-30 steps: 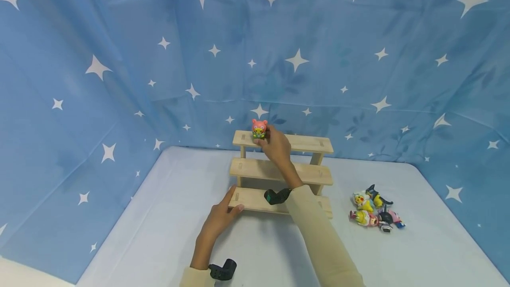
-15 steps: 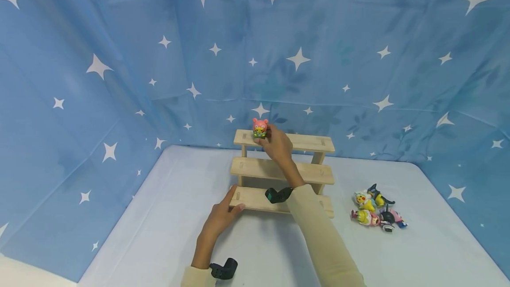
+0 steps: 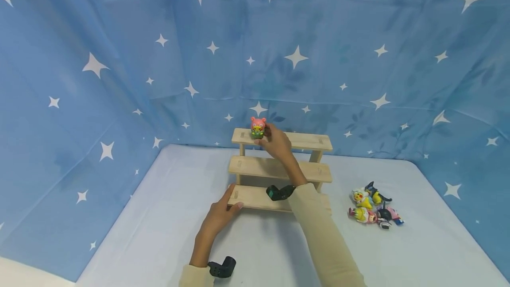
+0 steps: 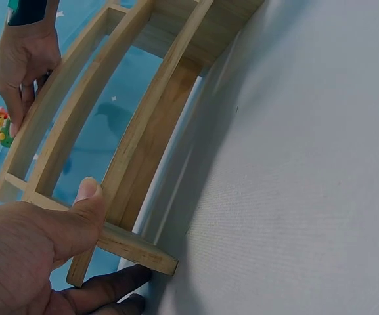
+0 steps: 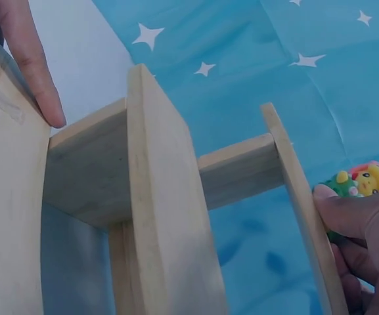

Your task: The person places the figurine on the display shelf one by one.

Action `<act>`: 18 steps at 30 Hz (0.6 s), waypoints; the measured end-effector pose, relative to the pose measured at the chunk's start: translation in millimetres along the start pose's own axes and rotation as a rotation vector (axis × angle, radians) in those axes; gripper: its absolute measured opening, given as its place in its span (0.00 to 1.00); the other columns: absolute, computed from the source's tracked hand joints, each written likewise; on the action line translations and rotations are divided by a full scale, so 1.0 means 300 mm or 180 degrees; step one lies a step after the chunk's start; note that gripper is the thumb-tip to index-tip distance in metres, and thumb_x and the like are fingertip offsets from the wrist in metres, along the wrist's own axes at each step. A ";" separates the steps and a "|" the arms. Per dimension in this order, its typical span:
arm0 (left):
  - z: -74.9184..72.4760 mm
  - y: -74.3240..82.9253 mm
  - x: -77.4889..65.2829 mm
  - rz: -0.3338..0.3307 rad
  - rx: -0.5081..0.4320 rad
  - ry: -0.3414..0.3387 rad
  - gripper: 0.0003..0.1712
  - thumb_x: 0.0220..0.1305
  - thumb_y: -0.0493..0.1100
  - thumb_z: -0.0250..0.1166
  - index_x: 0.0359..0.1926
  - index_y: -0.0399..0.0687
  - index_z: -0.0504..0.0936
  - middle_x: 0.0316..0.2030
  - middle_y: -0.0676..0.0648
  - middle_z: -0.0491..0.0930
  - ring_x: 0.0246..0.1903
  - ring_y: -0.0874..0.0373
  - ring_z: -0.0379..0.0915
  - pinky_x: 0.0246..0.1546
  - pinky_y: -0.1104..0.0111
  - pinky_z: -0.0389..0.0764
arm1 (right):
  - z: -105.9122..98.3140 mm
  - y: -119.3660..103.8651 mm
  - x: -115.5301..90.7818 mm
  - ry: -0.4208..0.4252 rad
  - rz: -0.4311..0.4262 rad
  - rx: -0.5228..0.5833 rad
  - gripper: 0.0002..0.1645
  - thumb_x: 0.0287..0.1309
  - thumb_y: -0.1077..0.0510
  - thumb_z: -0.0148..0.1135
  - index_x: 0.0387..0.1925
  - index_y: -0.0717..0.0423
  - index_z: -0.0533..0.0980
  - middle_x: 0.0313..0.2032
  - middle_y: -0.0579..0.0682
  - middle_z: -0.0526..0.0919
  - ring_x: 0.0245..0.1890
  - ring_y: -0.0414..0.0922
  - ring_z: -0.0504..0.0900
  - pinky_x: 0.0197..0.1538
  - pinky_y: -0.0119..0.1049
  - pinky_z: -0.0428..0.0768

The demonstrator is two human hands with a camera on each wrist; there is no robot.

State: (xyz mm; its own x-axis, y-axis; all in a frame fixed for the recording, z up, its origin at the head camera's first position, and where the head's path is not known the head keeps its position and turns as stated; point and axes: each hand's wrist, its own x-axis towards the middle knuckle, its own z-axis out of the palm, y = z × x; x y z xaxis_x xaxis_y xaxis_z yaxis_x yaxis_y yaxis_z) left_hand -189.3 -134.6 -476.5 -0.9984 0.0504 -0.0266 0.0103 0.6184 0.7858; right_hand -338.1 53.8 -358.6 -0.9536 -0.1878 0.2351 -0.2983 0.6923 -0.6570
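Note:
A small figurine (image 3: 258,128) with a pink eared hood, yellow face and green lower part stands upright at the left end of the top tier. My right hand (image 3: 277,143) pinches it from its right side, the thumb (image 5: 343,213) low against it in the right wrist view. Below is the three-tier wooden display stand (image 3: 275,168). At its lower left corner my left hand (image 3: 219,216) grips the end of the bottom tier. In the left wrist view the left thumb (image 4: 89,197) lies across the wood, with other fingers (image 4: 107,289) on the far side.
Several colourful figurines (image 3: 372,207) lie in a cluster on the white tabletop (image 3: 414,251), right of the stand. A blue star-print curtain (image 3: 350,25) hangs close behind the stand and runs along both sides.
The head view shifts slightly. Both hands keep their places, the right at the figurine on the top tier and the left at the stand's lower left corner.

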 end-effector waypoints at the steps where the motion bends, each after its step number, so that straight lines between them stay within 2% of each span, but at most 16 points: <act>1: -0.001 0.000 0.000 -0.0004 0.0003 -0.0002 0.41 0.68 0.58 0.60 0.75 0.49 0.57 0.67 0.29 0.65 0.62 0.27 0.65 0.57 0.35 0.69 | 0.002 -0.001 -0.001 0.0023 0.0007 0.0025 0.41 0.60 0.48 0.67 0.70 0.57 0.64 0.60 0.56 0.79 0.60 0.53 0.77 0.63 0.54 0.72; 7: 0.002 -0.002 -0.001 -0.0024 -0.0002 -0.0020 0.42 0.68 0.59 0.59 0.75 0.49 0.56 0.68 0.30 0.64 0.63 0.27 0.64 0.58 0.35 0.69 | 0.019 -0.008 -0.007 0.0182 0.0055 0.0046 0.39 0.59 0.46 0.69 0.67 0.55 0.68 0.57 0.55 0.82 0.56 0.54 0.80 0.56 0.54 0.75; 11: 0.000 -0.003 -0.001 -0.0034 -0.0003 -0.0023 0.42 0.68 0.59 0.59 0.76 0.50 0.56 0.68 0.30 0.64 0.64 0.28 0.63 0.59 0.35 0.68 | 0.024 -0.009 -0.007 0.0211 0.0037 0.0075 0.38 0.59 0.46 0.68 0.66 0.55 0.69 0.55 0.55 0.82 0.54 0.54 0.80 0.56 0.54 0.75; 18: 0.001 0.004 -0.003 -0.0059 -0.0050 -0.0027 0.42 0.68 0.58 0.59 0.76 0.51 0.56 0.69 0.32 0.63 0.65 0.28 0.62 0.60 0.35 0.67 | 0.034 -0.005 -0.005 0.0412 0.0014 -0.0002 0.35 0.58 0.44 0.68 0.62 0.54 0.72 0.47 0.54 0.85 0.43 0.52 0.81 0.46 0.50 0.77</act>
State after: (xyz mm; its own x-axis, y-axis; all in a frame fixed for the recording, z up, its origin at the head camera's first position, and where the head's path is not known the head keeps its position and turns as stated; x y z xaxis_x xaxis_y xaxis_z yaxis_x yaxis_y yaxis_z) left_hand -188.5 -133.8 -475.8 -0.9979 0.0456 -0.0463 -0.0092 0.6069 0.7947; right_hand -336.6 46.0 -365.4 -0.9419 -0.0933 0.3227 -0.2941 0.6934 -0.6578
